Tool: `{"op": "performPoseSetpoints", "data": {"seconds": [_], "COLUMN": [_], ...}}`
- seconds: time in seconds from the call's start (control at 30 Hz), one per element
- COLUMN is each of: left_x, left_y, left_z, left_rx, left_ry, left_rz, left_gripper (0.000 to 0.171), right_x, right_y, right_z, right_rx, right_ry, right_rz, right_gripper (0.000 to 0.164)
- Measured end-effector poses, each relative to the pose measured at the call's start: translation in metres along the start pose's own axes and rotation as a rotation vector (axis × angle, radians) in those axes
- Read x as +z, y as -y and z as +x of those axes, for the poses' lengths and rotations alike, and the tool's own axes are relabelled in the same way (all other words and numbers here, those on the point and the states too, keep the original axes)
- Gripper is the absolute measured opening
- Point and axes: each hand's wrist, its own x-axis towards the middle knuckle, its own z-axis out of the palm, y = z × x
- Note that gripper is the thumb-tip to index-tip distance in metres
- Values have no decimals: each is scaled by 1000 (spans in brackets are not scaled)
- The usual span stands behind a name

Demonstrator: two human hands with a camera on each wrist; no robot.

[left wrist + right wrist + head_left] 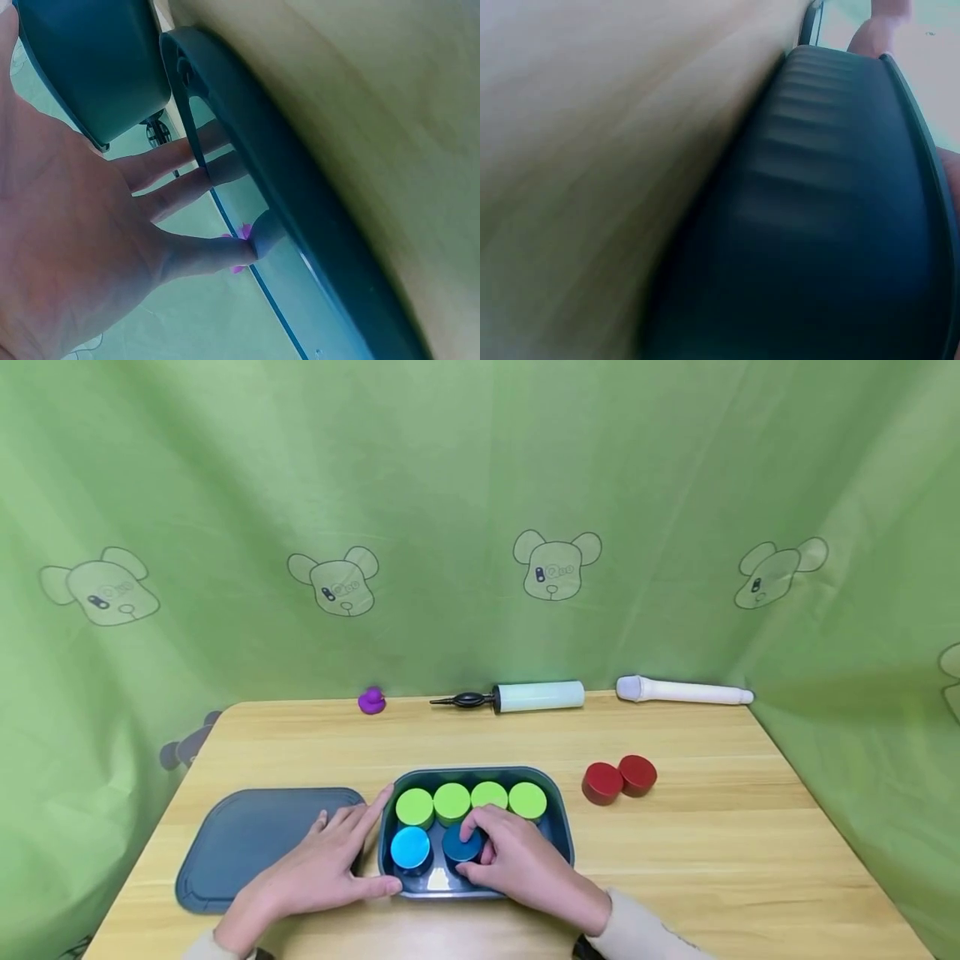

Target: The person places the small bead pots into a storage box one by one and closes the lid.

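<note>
A dark blue-grey box holds several lime-green cylinders in its far row. A blue cylinder stands in the near row at the left, its top bright with glare. My right hand reaches over the near rim and pinches another blue cylinder between thumb and fingers, inside the box. Along the left end of the box lies my left hand, thumb at the near corner and index finger at the far one. In the left wrist view its fingers look straight. The right wrist view mostly shows the box's outer wall.
Left of the box lies a matching lid, partly under the left hand. Two red cylinders stand to the right. Along the back edge are a purple duck, a hand pump and a white microphone-like stick.
</note>
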Motion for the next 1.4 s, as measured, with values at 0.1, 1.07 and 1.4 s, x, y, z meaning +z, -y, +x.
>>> {"op": "performPoseSetpoints", "data": {"seconds": [0.1,1.07,1.4], "left_x": [1,-1,-1], "left_y": [0,0,0], "left_z": [1,-2,0], "left_rx": [6,17,10], "left_ry": [-4,-10,-3], "left_rz": [2,5,3], "left_gripper": [115,115,115], "right_x": [-1,-28,-58], "right_y": [2,-7,-45], "right_z": [0,-16,-38], "right_rx": [-4,-84,-195], "right_ry": [20,-203,-475], "right_rz": [14,113,205], "right_gripper": [28,16,24]}}
